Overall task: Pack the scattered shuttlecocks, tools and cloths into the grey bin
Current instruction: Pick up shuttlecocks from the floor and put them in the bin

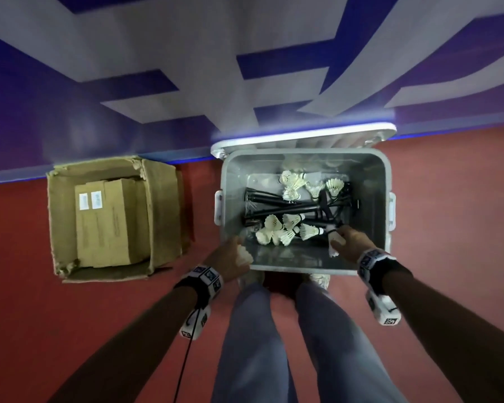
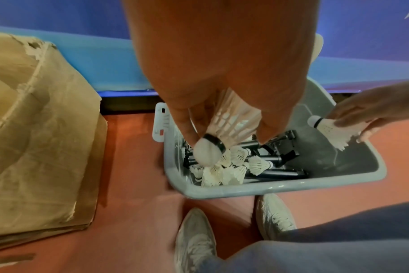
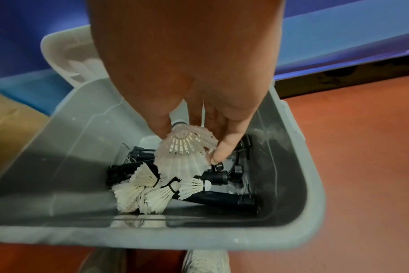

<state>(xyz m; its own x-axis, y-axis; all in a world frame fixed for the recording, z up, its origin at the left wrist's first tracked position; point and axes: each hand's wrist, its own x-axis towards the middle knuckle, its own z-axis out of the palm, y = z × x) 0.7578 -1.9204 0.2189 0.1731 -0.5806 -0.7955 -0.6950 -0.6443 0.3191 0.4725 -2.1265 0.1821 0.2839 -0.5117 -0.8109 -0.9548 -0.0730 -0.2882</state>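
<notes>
On the red floor (image 1: 437, 199) in front of your feet sits the grey bin (image 1: 380, 170), its lid (image 1: 303, 135) propped open behind the far rim against the blue-and-white wall (image 1: 157, 53). Inside lie black tools (image 1: 277, 199) crossed over the bottom, with white shuttlecocks (image 1: 274, 228) heaped on them — one cluster towards the near left corner, another towards the far wall.

Your left hand (image 2: 222, 73) hangs over the bin's near left corner, thumb and fingers pinching a shuttlecock (image 2: 231, 125) by its feathers; its long axis is steeply tilted, cork (image 2: 207, 153) down and towards you. Your right hand (image 3: 189, 64) is over the near right part, fingertips (image 3: 222, 151) curled round a second shuttlecock (image 3: 187, 146) — feather skirt pointing down into the bin, cork up under the fingers.

The bin's right part shows bare bottom near the wall. Left of the bin, just apart from it, stands an open cardboard box (image 1: 64, 228) holding long brown cartons (image 1: 111, 222).
</notes>
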